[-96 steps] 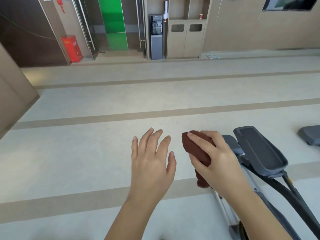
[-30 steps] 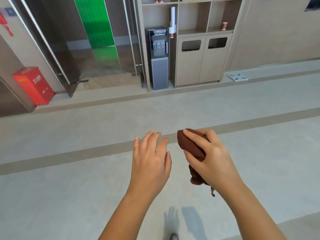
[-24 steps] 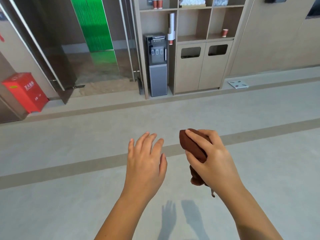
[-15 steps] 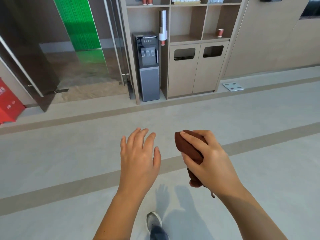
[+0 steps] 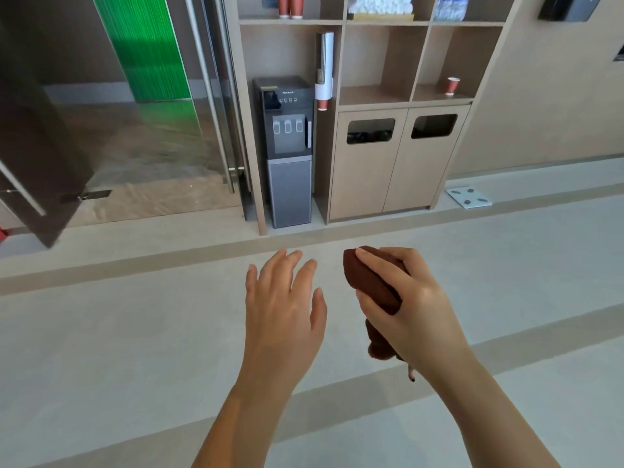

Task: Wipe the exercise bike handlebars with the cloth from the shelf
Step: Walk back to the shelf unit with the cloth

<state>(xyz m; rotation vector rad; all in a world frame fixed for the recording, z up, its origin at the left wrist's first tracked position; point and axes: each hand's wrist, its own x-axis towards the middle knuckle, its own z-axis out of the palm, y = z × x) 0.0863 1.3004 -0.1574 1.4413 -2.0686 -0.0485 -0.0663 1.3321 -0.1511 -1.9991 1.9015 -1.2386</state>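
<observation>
My right hand (image 5: 410,305) is closed around a bunched dark brown cloth (image 5: 369,282), whose tail hangs below the fist. My left hand (image 5: 282,302) hovers beside it, palm down, fingers spread and holding nothing. Both hands are held out over the pale floor. Straight ahead stands the wooden shelf unit (image 5: 374,96) with open compartments. The exercise bike is out of view.
A grey water dispenser (image 5: 287,150) stands in the shelf's left bay with a cup dispenser (image 5: 324,72) beside it. Two bin doors (image 5: 391,163) fill the lower right. A red paper cup (image 5: 452,86) sits on a shelf. A bathroom scale (image 5: 467,197) lies on the floor. Glass doors (image 5: 111,106) are at left.
The view has closed in on the shelf unit, and the exercise machine seen earlier at the right has dropped out of sight. My right hand still grips the cloth and my left stays spread.
</observation>
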